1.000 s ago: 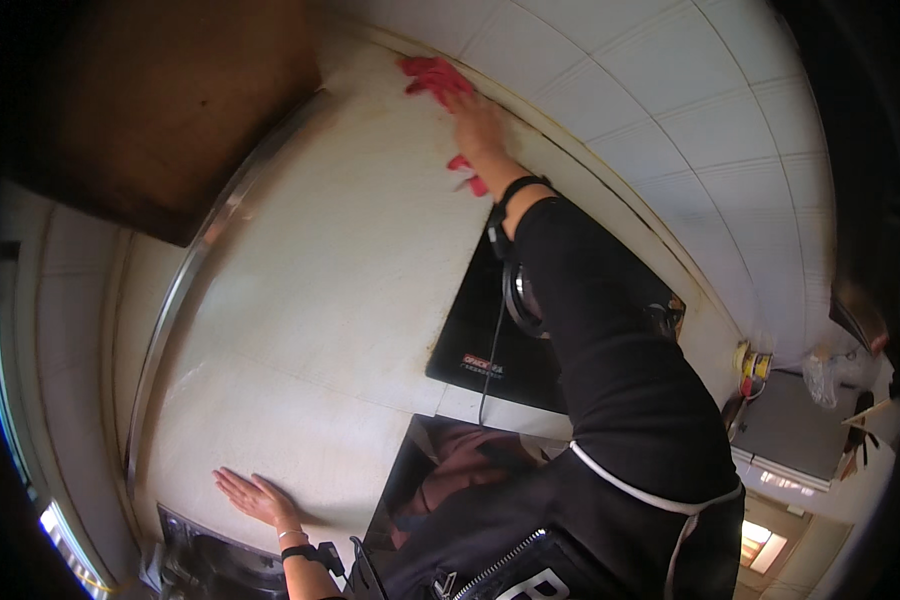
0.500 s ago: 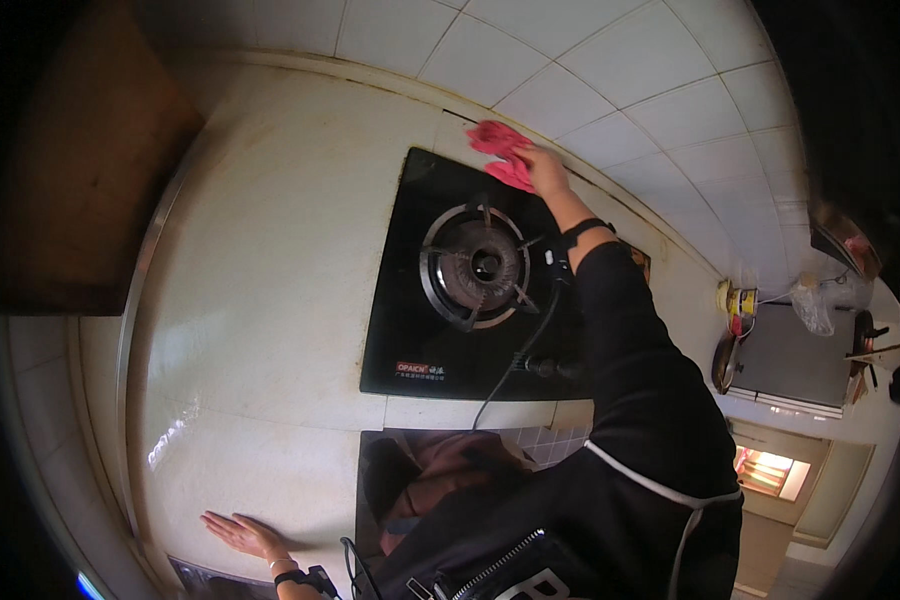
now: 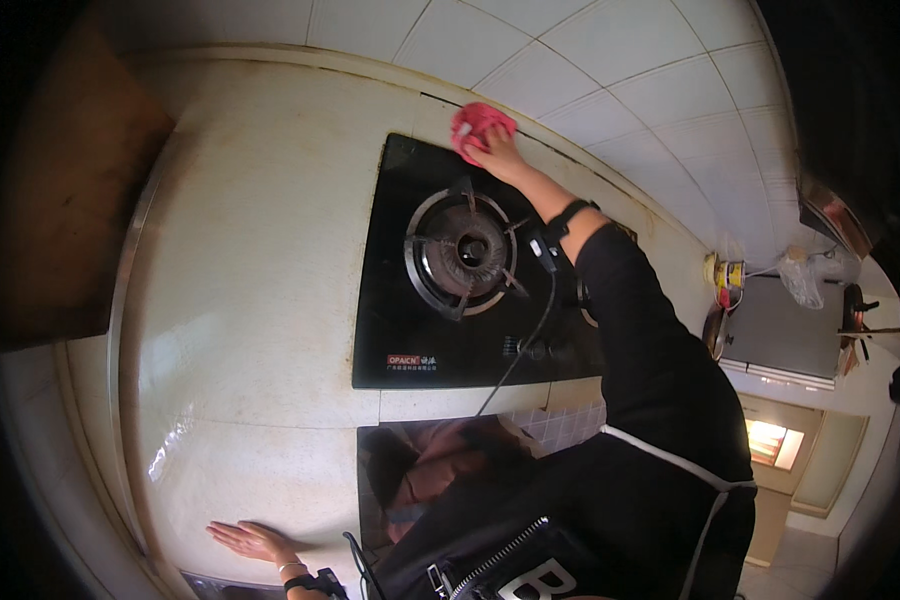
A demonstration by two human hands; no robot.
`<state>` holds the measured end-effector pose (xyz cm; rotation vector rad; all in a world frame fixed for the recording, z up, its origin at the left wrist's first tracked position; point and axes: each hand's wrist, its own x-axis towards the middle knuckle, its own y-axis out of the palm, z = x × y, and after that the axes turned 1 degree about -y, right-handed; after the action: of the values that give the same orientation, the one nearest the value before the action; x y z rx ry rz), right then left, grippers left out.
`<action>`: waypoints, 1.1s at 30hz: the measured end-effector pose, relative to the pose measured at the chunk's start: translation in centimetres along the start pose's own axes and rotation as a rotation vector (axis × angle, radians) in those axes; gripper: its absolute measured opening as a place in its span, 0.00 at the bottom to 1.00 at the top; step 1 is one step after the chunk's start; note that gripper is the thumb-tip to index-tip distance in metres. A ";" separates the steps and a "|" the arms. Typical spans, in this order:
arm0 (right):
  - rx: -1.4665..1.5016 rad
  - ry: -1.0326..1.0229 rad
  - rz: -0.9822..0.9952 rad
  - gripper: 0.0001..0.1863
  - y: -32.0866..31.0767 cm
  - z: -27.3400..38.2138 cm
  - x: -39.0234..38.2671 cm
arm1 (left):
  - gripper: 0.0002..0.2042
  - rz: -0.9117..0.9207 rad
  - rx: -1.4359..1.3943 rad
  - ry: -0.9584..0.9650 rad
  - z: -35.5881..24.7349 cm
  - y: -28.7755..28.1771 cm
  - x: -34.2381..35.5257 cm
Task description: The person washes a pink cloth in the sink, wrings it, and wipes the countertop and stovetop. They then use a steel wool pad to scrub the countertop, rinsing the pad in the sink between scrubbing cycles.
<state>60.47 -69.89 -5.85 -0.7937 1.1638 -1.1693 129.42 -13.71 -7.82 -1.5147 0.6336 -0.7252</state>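
Note:
Behind the stove's far edge, my right hand (image 3: 500, 158) presses a crumpled pink cloth (image 3: 476, 130) onto the pale counter strip beside the tiled wall. My right arm reaches across the black glass gas stove (image 3: 382, 300), covering much of its right side. A round burner (image 3: 470, 250) with a metal pan support shows on the stove's left half. My left hand (image 3: 248, 541) lies flat on the pale countertop (image 3: 260, 330) at the lower left, fingers stretched out, holding nothing.
White tiles (image 3: 580, 60) rise along the far side. A dark wooden panel (image 3: 60, 190) stands at the left. Further right are a yellow container (image 3: 730, 274), a hanging clear plastic bag (image 3: 801, 278) and a grey cabinet-like surface (image 3: 780, 325). A cable (image 3: 530, 340) runs from my right wrist.
My right hand has slid the pink cloth slightly left along the strip behind the stove, bunching it up. My left hand stays flat on the counter. The view has shifted a little.

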 end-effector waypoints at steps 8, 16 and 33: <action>-0.411 -0.264 0.169 0.45 1.9 19.9 7.3 | 0.33 -0.004 0.002 0.040 0.1 -0.6 0.2; -0.159 -0.588 0.018 0.29 1.6 21.3 7.3 | 0.33 -0.011 -0.006 0.076 0.3 -0.7 0.6; -0.092 0.012 -0.167 0.27 -4.2 -22.1 -11.4 | 0.31 0.238 0.360 0.108 -3.2 -2.6 2.2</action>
<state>38.29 -57.88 -4.59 -0.9701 1.1852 -1.2655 128.35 -17.22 -5.04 -1.0552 0.7084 -0.6972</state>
